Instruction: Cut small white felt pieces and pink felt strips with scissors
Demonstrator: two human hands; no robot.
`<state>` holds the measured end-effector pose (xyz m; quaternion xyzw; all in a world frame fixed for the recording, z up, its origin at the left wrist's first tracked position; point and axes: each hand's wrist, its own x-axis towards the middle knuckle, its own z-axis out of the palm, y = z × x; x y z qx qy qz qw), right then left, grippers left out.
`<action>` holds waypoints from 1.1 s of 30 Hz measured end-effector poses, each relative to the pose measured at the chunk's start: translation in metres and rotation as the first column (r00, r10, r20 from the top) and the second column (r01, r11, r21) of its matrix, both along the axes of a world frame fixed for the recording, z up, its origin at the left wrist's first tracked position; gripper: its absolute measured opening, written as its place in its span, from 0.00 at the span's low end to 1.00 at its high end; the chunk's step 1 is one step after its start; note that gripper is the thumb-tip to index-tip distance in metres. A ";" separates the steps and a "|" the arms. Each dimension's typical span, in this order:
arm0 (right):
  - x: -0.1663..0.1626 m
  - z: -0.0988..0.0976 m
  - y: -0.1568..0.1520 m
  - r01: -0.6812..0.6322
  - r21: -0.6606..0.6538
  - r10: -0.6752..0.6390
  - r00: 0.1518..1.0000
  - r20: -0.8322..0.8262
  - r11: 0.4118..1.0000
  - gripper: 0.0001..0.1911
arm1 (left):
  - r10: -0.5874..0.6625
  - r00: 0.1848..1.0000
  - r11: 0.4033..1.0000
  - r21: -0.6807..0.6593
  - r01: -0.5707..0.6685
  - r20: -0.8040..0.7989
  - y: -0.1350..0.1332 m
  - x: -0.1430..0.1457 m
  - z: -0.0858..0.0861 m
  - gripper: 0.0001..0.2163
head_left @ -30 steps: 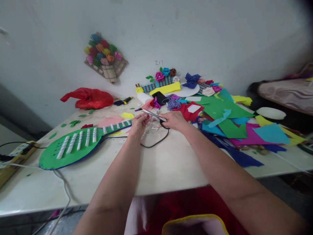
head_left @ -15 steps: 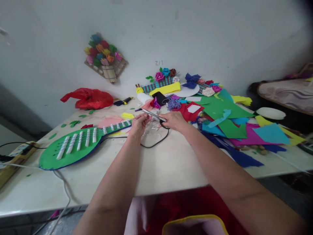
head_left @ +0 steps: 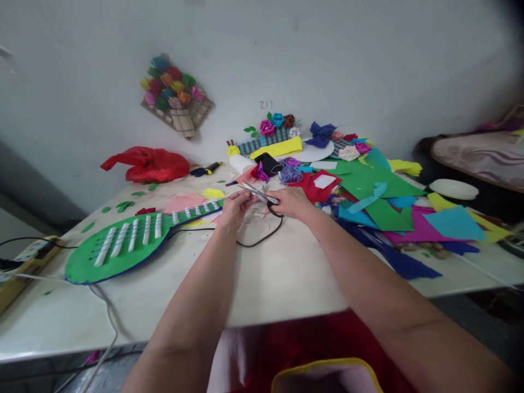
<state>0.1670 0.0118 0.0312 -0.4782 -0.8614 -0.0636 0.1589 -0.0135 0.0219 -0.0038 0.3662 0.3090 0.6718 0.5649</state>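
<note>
My right hand (head_left: 291, 202) grips a pair of scissors (head_left: 262, 194) by the dark handles, and the blades point left toward my other hand. Fingers pinched, my left hand (head_left: 236, 208) is just under the blade tips; what it pinches is too small to make out. Clear or whitish scraps (head_left: 254, 219) lie on the table below the blades. A black cable (head_left: 262, 243) loops close to both hands. Left of my left hand rests a green lute-shaped craft (head_left: 123, 245) with white strips and strings, its neck end reaching almost to that hand.
Coloured paper sheets (head_left: 376, 185) pile up on the right. At the back are a red plastic bag (head_left: 153, 165), a black phone (head_left: 268, 162), a ball of purple yarn (head_left: 291, 173) and paper flowers (head_left: 268, 128). A power strip (head_left: 35, 259) sits at the left edge of the table.
My left hand has shifted very slightly to the right beneath the scissor blades. Otherwise the hands and the things on the table look the same.
</note>
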 end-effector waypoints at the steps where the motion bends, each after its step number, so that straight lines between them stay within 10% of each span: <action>1: 0.000 0.000 0.000 -0.003 -0.002 0.003 1.000 0.002 1.000 0.23 | -0.004 1.000 1.000 0.005 0.004 0.000 0.001 -0.001 -0.001 0.04; 33: -0.003 -0.002 -0.001 0.001 0.022 0.000 1.000 -0.013 1.000 0.23 | -0.044 0.998 0.999 0.023 0.045 -0.039 0.000 0.002 -0.001 0.05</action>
